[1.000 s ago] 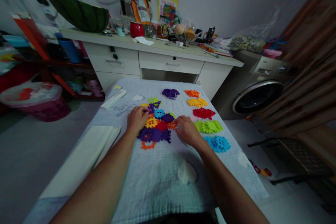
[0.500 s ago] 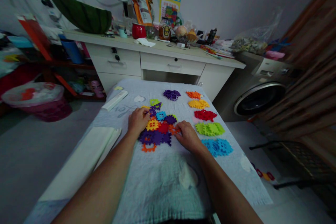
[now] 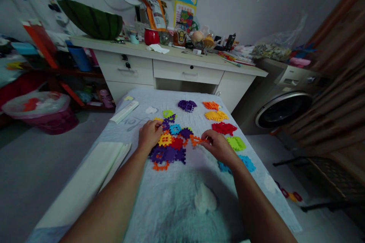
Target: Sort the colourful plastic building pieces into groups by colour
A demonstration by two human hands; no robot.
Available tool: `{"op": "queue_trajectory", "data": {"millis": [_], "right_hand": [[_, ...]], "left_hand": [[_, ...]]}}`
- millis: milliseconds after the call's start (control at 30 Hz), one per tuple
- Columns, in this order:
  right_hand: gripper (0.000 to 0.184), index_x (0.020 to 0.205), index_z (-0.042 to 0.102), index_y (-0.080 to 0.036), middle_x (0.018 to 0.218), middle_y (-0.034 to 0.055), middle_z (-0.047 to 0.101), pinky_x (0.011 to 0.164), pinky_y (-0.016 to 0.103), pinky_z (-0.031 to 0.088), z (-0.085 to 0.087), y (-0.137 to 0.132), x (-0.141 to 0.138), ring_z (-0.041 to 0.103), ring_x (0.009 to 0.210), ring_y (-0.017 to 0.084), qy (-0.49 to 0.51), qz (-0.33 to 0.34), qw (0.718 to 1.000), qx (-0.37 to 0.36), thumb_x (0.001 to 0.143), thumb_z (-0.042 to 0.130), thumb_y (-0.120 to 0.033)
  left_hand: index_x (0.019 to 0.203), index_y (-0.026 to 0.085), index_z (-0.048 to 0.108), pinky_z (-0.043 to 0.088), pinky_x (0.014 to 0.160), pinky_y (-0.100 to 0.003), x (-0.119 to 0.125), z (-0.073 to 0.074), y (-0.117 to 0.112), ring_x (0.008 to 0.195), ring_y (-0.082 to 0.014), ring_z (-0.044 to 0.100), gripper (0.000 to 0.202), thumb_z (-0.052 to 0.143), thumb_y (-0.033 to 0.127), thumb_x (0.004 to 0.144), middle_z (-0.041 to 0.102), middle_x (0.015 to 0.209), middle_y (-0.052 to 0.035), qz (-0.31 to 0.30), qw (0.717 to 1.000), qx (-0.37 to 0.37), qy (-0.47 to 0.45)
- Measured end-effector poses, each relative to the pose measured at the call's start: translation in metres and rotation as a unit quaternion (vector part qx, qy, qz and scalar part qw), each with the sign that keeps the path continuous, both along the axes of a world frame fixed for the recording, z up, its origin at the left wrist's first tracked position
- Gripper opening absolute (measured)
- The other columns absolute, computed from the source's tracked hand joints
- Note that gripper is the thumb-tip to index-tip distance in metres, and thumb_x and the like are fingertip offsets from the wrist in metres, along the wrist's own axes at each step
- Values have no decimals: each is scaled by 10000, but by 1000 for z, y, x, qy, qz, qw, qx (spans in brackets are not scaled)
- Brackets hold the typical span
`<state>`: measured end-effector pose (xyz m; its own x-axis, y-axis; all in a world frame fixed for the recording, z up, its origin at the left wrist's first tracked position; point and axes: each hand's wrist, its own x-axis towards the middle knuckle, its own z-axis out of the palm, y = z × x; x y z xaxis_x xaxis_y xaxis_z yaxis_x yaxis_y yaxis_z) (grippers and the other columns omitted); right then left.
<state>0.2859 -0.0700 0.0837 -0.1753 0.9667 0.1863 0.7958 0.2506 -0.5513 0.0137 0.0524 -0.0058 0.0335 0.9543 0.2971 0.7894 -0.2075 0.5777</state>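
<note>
Small plastic interlocking building pieces with toothed edges lie in a mixed heap (image 3: 171, 153) of purple, yellow, red, blue and orange on a cloth-covered table. My left hand (image 3: 149, 136) rests at the heap's left side, its fingers curled together by the purple and yellow pieces; what lies between the fingertips is hidden. Just right of the heap, my right hand (image 3: 219, 145) pinches an orange interlocking piece (image 3: 195, 141). Sorted piles lie beyond and beside it: purple (image 3: 187, 105), orange (image 3: 210, 105), yellow (image 3: 216, 115), red (image 3: 224, 128), green (image 3: 237, 144) and blue (image 3: 247, 163), the last partly behind my right forearm.
A long white box (image 3: 124, 112) lies at the table's left. Folded white material (image 3: 85, 174) runs along the left edge. Behind stands a white desk (image 3: 188, 70) with a watermelon piece (image 3: 92, 19) and jars. A washing machine (image 3: 282, 95) is at the right.
My right hand has moved right, away from the heap, drawing the orange piece with it and covering part of the green and blue piles. My left hand stays nearly in place.
</note>
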Motion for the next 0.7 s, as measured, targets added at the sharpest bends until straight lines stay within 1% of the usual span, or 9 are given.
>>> {"op": "queue_trajectory", "data": {"millis": [100,200,300,400,467,533,700], "right_hand": [[57,845,622,-189,715,-9,595,623,238,380,17,26,24,522,647,128,-6,-44,999,17,819,619,-240],[72,810,623,-182,670,-17,588,599,232,373,25,68,50,516,616,125,-10,-131,990,47,798,619,-253],[23,771,633,-165,730,8,643,638,232,391,25,115,72,547,663,129,-32,-245,966,73,758,622,-181],[77,803,666,-153,808,37,688,668,237,402,16,152,86,578,722,143,-65,-318,945,46,750,610,-149],[119,847,683,-146,851,52,706,680,235,405,8,170,89,595,757,149,-79,-339,937,25,759,602,-138],[148,885,691,-140,888,64,718,691,229,405,-1,184,88,608,786,150,-90,-344,935,14,772,596,-130],[201,944,700,-138,968,81,727,715,225,411,-21,211,77,625,856,156,-140,-321,937,-1,794,569,-107]], "left_hand": [[1002,244,675,476,833,-310,0,0,0,975,-202,636,239,515,293,832,672,1008,-37,1,1000,-3,7],[1006,239,676,475,847,-316,0,1,-1,980,-207,636,241,517,288,831,672,1023,-40,-2,1000,-1,12],[1011,233,675,473,861,-322,-1,2,-2,970,-209,637,245,513,282,833,672,1019,-42,-6,1000,4,11],[1010,238,675,474,852,-314,-1,4,-3,970,-205,637,242,515,280,833,669,1025,-39,-7,1000,2,8],[1008,239,676,474,838,-311,-1,5,-3,972,-204,636,239,519,283,833,667,1037,-41,-6,1000,-2,8],[1007,236,677,472,829,-316,-1,6,-4,973,-210,635,238,520,283,834,667,1039,-45,-5,1000,-6,12],[997,246,676,462,849,-327,0,9,-5,990,-217,631,225,522,280,835,670,1026,-39,-1,1000,-9,18]]}}
